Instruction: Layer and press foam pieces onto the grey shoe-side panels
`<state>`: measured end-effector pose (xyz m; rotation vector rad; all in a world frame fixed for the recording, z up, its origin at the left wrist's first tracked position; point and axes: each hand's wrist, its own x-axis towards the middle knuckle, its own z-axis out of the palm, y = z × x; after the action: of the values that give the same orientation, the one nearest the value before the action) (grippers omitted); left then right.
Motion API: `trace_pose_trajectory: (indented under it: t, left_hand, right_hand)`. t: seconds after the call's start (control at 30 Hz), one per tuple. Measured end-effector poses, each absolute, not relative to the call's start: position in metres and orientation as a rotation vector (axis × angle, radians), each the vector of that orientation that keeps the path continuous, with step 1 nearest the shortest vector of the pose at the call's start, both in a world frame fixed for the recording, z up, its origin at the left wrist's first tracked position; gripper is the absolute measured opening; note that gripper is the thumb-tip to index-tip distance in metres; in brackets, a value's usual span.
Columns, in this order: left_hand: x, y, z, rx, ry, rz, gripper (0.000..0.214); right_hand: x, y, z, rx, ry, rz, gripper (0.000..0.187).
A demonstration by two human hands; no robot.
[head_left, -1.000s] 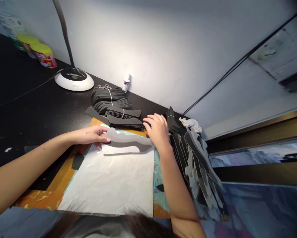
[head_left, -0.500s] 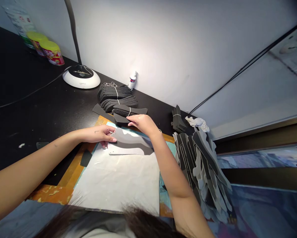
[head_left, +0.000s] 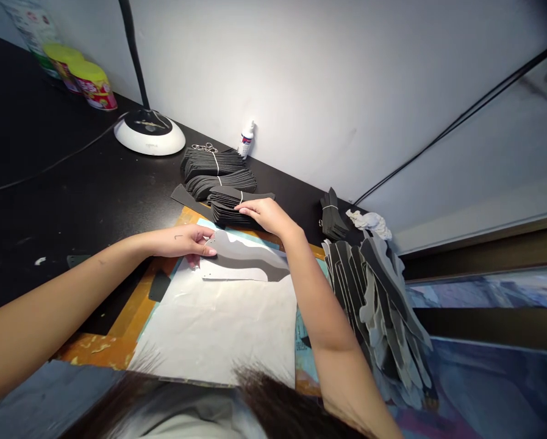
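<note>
My left hand (head_left: 184,242) pinches the left end of a curved grey foam piece (head_left: 248,259), which lies on a white pattern piece (head_left: 230,273). Both rest on a large white sheet (head_left: 213,329). My right hand (head_left: 266,216) has its fingers laid over the right end of a stack of black foam pieces (head_left: 225,210). I cannot tell whether those fingers grip the stack.
Banded black foam bundles (head_left: 213,164) lie on the black worktop (head_left: 85,183) beyond my hands. To the right are another bundle (head_left: 332,222) and a heap of long grey and black foam shapes (head_left: 374,305). A white lamp base (head_left: 149,135), small bottle (head_left: 246,140) and yellow-lidded canisters (head_left: 92,85) stand behind.
My right hand has moved from beside the grey piece up onto the black stack. My left hand stays on the grey piece. The whole view has shifted slightly.
</note>
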<state>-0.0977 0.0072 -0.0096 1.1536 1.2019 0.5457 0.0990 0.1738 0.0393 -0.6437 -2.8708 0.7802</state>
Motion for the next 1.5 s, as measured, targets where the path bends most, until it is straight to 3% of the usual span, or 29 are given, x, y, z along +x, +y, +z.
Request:
trace_pose_trajectory:
  t: [0.27, 0.57, 0.9, 1.07, 1.3, 1.5]
  left_hand:
    - [-0.095, 0.007, -0.007, 1.140, 1.193, 0.540, 0.047]
    - [-0.093, 0.006, -0.001, 1.078, 1.213, 0.578, 0.052]
    - [-0.091, 0.005, 0.006, 1.032, 1.307, 0.661, 0.056]
    - [-0.088, 0.003, 0.007, 1.030, 1.301, 0.719, 0.056]
    - [-0.082, 0.003, 0.000, 0.967, 1.263, 0.767, 0.062]
    - [-0.082, 0.002, 0.000, 0.952, 1.264, 0.779, 0.060]
  right_hand:
    - [0.101, 0.167, 0.022, -0.634, -2.818, 0.389, 0.030]
    - [0.116, 0.153, 0.035, -0.759, -2.542, 0.119, 0.052]
    - [0.165, 0.088, 0.007, -0.855, -2.658, 0.247, 0.047]
    - [0.174, 0.071, 0.007, -0.709, -2.617, 0.636, 0.045]
    - [0.164, 0.061, 0.003, -0.609, -2.325, 0.942, 0.012]
    - [0.158, 0.055, -0.004, -0.633, -2.260, 1.036, 0.012]
